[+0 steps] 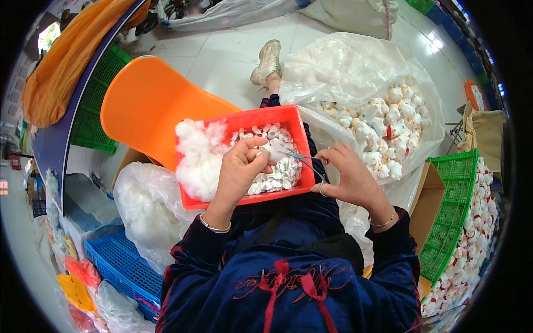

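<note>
A red tray (194, 204) rests across my lap, with fluffy white stuffing (197, 161) on its left side and a heap of small white fabric pieces (283, 177) on its right. Over the heap, my left hand (241, 169) pinches a small whitish piece (277, 149) between thumb and fingers. My right hand (347, 175) has its fingers in the rings of metal forceps (302, 157); their handles are spread and their tips meet the whitish piece. Blur there hides whether the tips are inside it.
A clear bag of white stuffed toy parts (383, 127) lies right of the tray. An orange chair (161, 105) stands at the left, near a bag of stuffing (150, 205) and a blue crate (119, 261). At the right a green crate (452, 205) adjoins more stuffed pieces (466, 250).
</note>
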